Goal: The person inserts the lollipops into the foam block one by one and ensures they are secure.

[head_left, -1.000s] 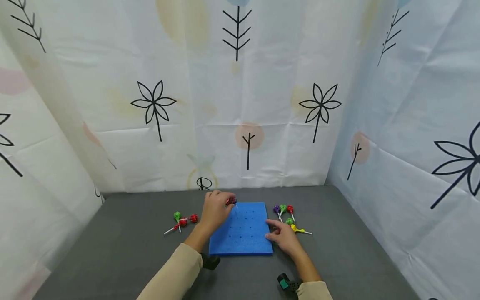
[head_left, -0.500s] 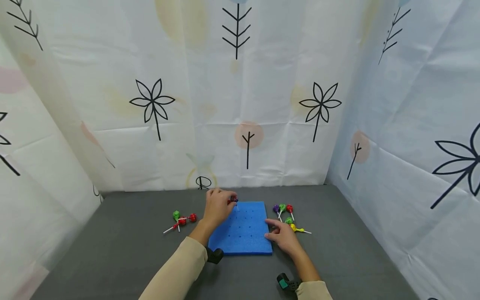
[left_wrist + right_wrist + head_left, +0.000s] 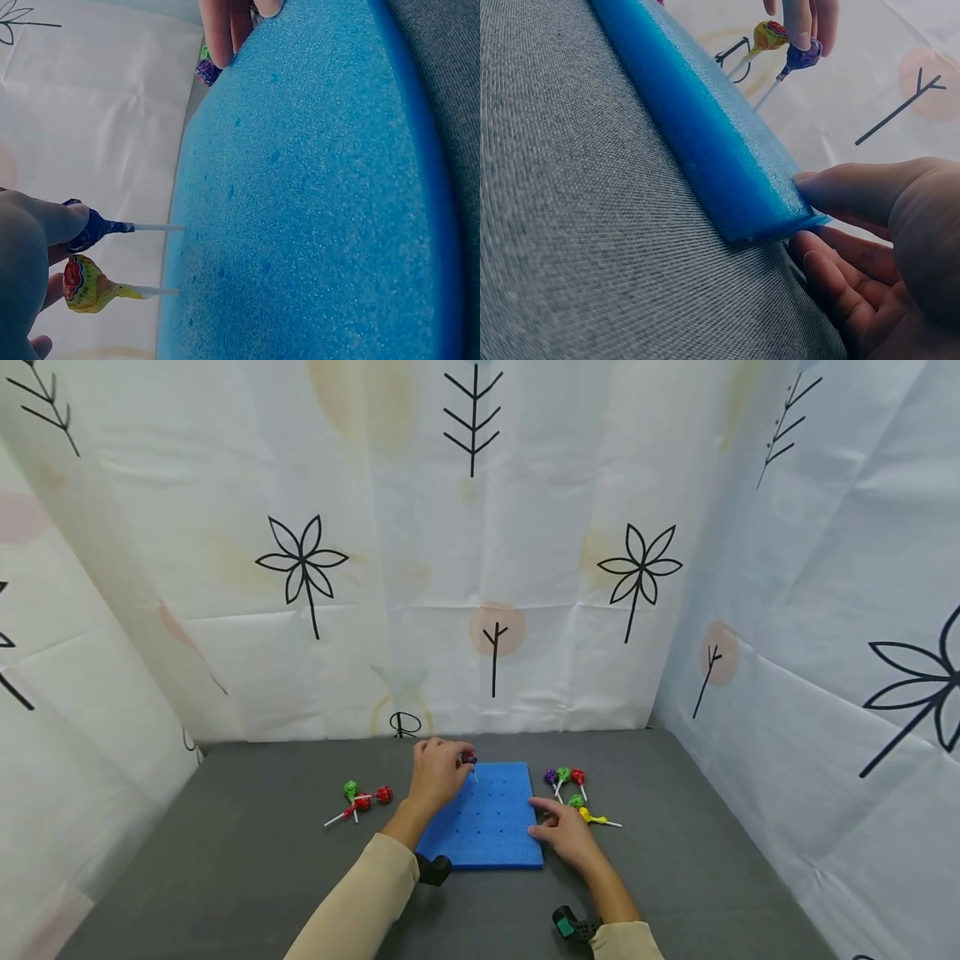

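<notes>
We are pinching a purple lollipop (image 3: pixel 88 229) by its wrapped head with our left hand (image 3: pixel 435 774), fingertips clenched on the wrapper so that the white stick is pointing free toward the foam (image 3: pixel 483 817). In the left wrist view the stick tip is meeting the blue surface near the far left corner of the block, by the look of it at one of the small holes; holding it by the head is keeping the stick square to the foam. A yellow lollipop (image 3: pixel 88 283) is already standing in the foam just beside it, stick in, head out.

Our right hand (image 3: pixel 564 832) is lying with relaxed fingers, grasping nothing. Its thumb is resting on the foam's right edge near the front corner, the other fingers on the grey bench (image 3: pixel 247 860) below, which we judge is steadying the light block against the push.

Spare lollipops are lying loose on the bench on both sides: a green and red group (image 3: pixel 363 800) off the foam's left edge, and a purple, green, red and yellow group (image 3: pixel 573 792) off its right edge, within reach of each hand.
</notes>
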`<state>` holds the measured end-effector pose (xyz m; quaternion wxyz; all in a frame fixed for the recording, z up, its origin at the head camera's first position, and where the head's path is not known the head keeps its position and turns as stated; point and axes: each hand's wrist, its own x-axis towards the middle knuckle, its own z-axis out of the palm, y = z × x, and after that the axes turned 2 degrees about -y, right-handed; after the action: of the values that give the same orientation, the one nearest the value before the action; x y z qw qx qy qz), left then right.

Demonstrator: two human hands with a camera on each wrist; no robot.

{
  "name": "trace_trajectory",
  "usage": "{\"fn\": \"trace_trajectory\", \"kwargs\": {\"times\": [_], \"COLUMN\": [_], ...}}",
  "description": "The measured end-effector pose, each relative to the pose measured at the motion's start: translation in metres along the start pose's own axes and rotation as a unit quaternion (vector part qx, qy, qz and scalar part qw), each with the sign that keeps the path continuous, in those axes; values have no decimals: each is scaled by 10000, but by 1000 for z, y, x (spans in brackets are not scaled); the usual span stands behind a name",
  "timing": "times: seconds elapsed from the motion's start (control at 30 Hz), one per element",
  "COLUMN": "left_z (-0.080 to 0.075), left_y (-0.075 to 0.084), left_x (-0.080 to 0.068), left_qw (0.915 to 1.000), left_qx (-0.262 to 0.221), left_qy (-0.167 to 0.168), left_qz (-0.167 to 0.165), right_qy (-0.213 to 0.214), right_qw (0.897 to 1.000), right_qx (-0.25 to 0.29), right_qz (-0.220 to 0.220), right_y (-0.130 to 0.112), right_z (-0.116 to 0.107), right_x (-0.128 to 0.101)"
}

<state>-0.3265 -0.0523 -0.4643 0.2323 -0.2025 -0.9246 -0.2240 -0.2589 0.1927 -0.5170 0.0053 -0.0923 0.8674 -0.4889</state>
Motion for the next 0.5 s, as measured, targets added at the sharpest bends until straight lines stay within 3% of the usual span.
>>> {"fn": "trace_trajectory", "kwargs": {"times": [0.5], "left_z": [6], "left_y": [7], "left_x": [6], "left_qw": [9994], "left_qx": [-63], "left_qy": [-199], "left_qz": [-258], "right_qy": [82], "right_qw": [9999], "right_qx": [86], "right_qz": [-4], "right_y": [-1], "right_z": [1], "right_x": [0]}}
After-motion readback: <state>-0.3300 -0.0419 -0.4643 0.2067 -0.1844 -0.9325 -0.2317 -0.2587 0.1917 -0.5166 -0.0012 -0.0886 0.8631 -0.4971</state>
